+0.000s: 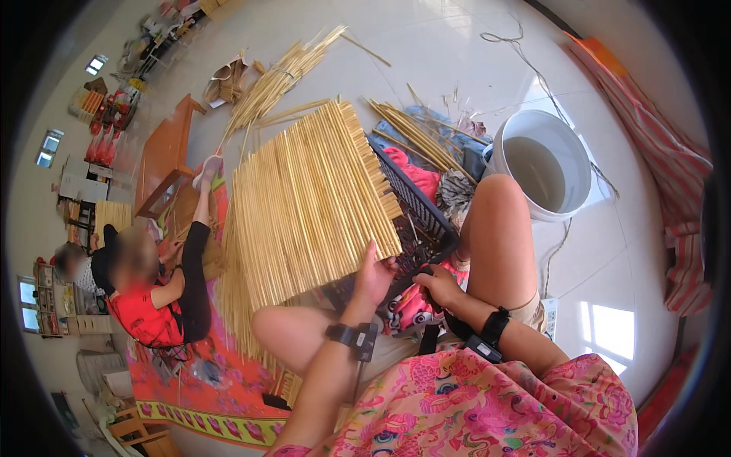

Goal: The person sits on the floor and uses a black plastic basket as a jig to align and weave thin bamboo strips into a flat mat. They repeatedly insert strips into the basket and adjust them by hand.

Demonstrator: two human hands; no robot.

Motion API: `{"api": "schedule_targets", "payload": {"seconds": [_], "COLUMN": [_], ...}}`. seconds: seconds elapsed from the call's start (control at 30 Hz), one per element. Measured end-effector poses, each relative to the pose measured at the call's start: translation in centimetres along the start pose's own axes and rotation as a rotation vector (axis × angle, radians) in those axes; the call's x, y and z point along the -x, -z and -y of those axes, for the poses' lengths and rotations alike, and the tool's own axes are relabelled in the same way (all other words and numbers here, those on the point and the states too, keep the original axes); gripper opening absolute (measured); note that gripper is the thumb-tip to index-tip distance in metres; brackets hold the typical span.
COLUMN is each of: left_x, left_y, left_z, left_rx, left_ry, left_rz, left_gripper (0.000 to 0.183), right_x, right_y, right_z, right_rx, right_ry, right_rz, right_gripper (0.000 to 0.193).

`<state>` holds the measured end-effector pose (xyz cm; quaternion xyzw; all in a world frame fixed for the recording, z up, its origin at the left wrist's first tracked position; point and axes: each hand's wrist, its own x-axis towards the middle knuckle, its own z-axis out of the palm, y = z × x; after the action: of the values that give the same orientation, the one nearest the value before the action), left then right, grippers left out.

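Note:
A mat of straw-coloured reed stalks (pixel 304 198) stands tilted in front of me, resting over my left knee. My left hand (pixel 373 274) grips the mat's lower right edge with the fingers curled round it. My right hand (pixel 435 288) sits just to the right, low beside the mat's corner, fingers bent against a dark plastic basket (pixel 422 213); what it holds is hidden. Both wrists wear black straps.
A white bucket of water (pixel 544 164) stands right of my raised knee. Loose reed bundles (pixel 278 76) lie on the tiled floor beyond. A person in a red top (pixel 148 293) sits on a patterned mat at left. A striped cloth (pixel 670 175) lies at right.

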<state>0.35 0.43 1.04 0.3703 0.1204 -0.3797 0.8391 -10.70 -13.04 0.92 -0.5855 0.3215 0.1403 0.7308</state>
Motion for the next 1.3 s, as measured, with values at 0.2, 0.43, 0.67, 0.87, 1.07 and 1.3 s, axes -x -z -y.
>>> {"api": "schedule_targets", "payload": {"seconds": [0.2,0.43,0.67,0.87,1.07,1.3], "left_x": [2.1,4.3,3.8,2.4,0.2,-0.2], "left_y": [-1.0,-3.0,-1.6,-0.3,1.6,2.6], "left_z": [-2.3,-5.9,-6.1,-4.5,-0.9,-0.1], "left_rx": [0.267,0.463,0.520,0.416,0.169,0.105], "left_ry": [-0.082,-0.116,-0.096,-0.096,-0.088,-0.079], "left_rz": [0.027,0.096,0.139,0.105,-0.008,0.036], "left_gripper": [0.031,0.039,0.037,0.039,0.032,0.037], "right_x": [-0.3,0.2,-0.2,0.8,-0.6,-0.2], "right_y": [0.3,-0.6,-0.8,-0.8,-0.7,-0.9], "right_z": [0.3,1.0,0.5,1.9,0.2,0.6], "right_rx": [-0.203,-0.107,-0.081,-0.109,-0.033,-0.169], "right_ry": [-0.010,-0.019,0.050,0.015,-0.028,-0.084], "right_rz": [0.081,0.103,0.123,0.112,0.095,0.061], "right_gripper": [0.027,0.034,0.034,0.033,0.034,0.033]}}
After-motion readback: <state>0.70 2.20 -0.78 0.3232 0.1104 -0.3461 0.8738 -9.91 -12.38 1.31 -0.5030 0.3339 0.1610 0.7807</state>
